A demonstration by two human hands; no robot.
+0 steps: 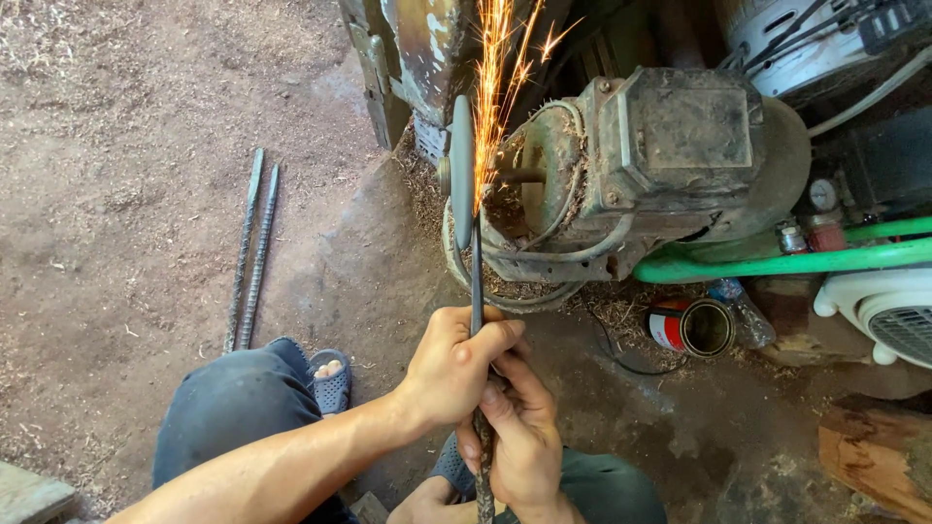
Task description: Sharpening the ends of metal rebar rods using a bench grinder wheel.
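Observation:
My left hand (456,364) and my right hand (519,437) both grip a dark ribbed steel rod (477,281) that runs up from my lap. The left hand is the higher one. The rod's tip presses against the side of a spinning grinding wheel (462,170), and orange sparks (497,78) shoot upward from the contact. The wheel is mounted on a rusty, dusty electric motor (660,165) sitting on the ground.
Two more ribbed rods (250,252) lie side by side on the dirt floor at left. My knee (228,408) and sandalled foot (330,378) are below them. A tin can (694,327), green hose (777,262), white fan (888,315) and wood block (874,456) crowd the right.

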